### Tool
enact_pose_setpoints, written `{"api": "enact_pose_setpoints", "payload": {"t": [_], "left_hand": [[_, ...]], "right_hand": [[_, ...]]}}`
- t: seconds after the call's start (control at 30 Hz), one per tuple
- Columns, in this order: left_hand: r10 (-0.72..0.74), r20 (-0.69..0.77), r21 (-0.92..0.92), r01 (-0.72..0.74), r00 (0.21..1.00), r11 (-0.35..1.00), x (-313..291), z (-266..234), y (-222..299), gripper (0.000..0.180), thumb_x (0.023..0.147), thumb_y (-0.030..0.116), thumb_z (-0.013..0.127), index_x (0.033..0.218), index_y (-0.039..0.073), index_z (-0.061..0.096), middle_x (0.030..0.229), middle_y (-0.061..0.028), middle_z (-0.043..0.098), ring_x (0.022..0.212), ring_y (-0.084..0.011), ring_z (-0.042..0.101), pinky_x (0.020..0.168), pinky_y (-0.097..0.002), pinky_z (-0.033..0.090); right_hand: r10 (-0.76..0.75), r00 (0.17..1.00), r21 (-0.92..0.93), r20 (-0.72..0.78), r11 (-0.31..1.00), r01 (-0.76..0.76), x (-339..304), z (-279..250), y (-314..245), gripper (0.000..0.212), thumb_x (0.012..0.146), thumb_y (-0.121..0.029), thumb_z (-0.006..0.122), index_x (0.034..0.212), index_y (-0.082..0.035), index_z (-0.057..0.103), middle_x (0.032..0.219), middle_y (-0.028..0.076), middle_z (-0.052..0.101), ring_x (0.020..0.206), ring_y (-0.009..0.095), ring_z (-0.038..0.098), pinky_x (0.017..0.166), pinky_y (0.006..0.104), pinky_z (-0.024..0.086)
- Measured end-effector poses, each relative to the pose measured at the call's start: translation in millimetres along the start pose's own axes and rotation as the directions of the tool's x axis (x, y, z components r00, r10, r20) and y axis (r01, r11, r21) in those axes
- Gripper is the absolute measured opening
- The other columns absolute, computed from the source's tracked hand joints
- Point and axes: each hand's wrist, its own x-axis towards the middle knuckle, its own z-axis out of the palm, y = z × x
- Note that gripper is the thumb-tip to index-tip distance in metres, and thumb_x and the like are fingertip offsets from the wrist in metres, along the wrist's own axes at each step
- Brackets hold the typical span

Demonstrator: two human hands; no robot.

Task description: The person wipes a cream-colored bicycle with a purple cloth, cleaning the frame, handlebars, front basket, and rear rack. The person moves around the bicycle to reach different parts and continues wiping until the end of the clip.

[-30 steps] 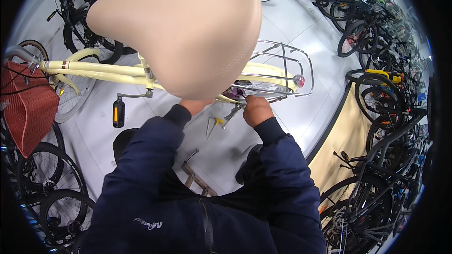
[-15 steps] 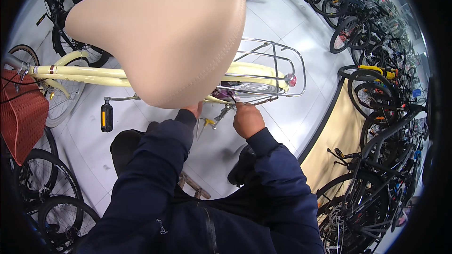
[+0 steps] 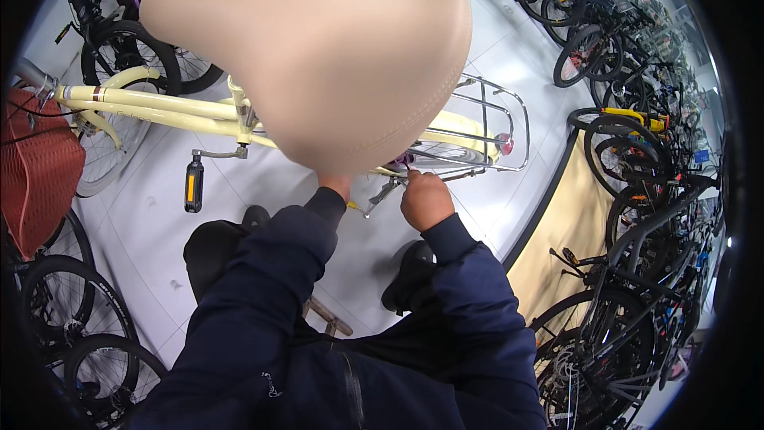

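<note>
A cream-yellow bicycle frame lies across the view, its beige saddle covering much of the middle. My left hand reaches under the saddle; its fingers are hidden there. Beside the rear wheel, my right hand is closed, thumb and fingers pinched around a thin dark end that is too small to name. Purple material shows just above those fingertips. Between the hands is a metal part like a kickstand, with a small yellow piece near it.
A chrome rear rack with a red reflector extends right. A black pedal sticks out toward me at left, near a reddish-brown basket. Below me is a wooden stool. Many bicycles line both sides.
The saddle and rack appear shifted right in view, and the crank now shows more. My right hand has moved slightly right and up. The yellow piece is more hidden behind my left hand.
</note>
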Motion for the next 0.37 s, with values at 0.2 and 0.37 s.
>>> {"api": "enact_pose_setpoints", "payload": {"t": [0.2,0.37], "left_hand": [[-0.058,0.167,-0.211,0.093,0.984,0.973,3,-7,2,0.018,0.087,0.014,0.075,0.099,0.016,0.061,0.096,0.0054,0.058,0.082,-0.0077,0.051,0.071,-0.0248,0.042],[0.078,0.246,0.100,-0.105,0.966,0.989,39,-33,-30,0.025,0.089,0.019,0.074,0.110,0.014,0.062,0.104,0.0008,0.061,0.089,-0.0124,0.054,0.082,-0.0345,0.045]], "right_hand": [[-0.025,1.000,0.021,-0.013,0.999,0.026,3,5,13,0.017,0.078,-0.003,0.058,0.092,0.006,0.063,0.080,0.028,0.065,0.077,0.042,0.066,0.073,0.0484,0.056],[-0.073,0.995,-0.009,-0.063,0.997,0.073,3,13,20,0.017,0.078,-0.002,0.058,0.091,0.007,0.062,0.079,0.027,0.065,0.075,0.042,0.065,0.072,0.0491,0.055]]}}
